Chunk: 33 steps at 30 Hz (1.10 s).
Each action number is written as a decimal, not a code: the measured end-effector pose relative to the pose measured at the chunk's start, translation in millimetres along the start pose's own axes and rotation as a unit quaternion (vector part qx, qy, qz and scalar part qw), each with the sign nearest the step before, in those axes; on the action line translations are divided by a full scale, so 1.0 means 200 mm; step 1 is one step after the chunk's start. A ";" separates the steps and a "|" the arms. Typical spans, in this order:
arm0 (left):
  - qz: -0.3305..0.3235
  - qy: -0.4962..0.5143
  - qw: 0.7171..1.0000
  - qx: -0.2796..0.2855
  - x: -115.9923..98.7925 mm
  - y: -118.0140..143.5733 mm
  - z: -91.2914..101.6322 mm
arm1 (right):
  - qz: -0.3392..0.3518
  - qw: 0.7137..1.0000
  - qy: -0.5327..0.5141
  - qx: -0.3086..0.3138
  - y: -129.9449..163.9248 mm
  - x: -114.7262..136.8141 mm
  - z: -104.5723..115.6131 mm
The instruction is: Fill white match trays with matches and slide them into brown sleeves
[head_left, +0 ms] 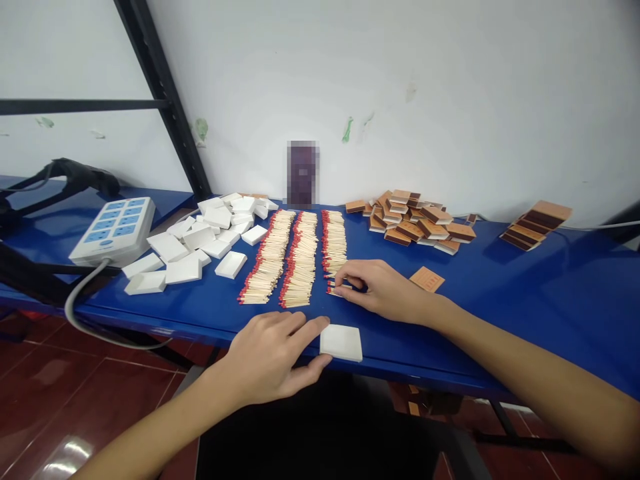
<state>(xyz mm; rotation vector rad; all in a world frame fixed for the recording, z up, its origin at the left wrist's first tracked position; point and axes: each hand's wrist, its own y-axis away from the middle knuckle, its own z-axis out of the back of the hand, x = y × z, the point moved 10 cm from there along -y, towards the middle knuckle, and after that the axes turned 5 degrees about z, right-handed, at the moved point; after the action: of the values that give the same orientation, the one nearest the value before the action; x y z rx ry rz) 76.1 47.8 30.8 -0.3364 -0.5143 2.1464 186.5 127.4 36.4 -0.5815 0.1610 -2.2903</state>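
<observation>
Between the thumb and fingers of my left hand [277, 353] is a white matchbox tray [341, 343], held by its left side at the front edge of the blue table. My right hand [373, 287] is pinched around a few matchsticks [332, 289] at the near end of the rightmost row of matches [334, 243]; its fingertips partly hide them. Two longer rows of red-headed matches, a middle row [301, 260] and a left row [267, 257], lie alongside. Just behind my right wrist lies a flat orange matchbox sleeve [427, 279].
Loose white trays [184, 270] are heaped left of the matches. A pile of orange-brown matchboxes [415, 220] lies at the back right, with a leaning stack of sleeves [536, 225] beyond. At the left is a power strip [117, 227] with a cable. A blurred dark object [303, 173] stands against the wall.
</observation>
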 end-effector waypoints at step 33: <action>-0.006 -0.007 1.000 -0.010 -0.01 0.00 0.02 | 0.045 0.998 -0.034 0.016 0.01 0.03 -0.01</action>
<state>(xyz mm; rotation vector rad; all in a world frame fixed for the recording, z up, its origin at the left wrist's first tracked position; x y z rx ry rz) 75.9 46.0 34.1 -0.3288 -0.5458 2.1344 183.3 120.7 37.2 -0.6221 0.1163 -2.1793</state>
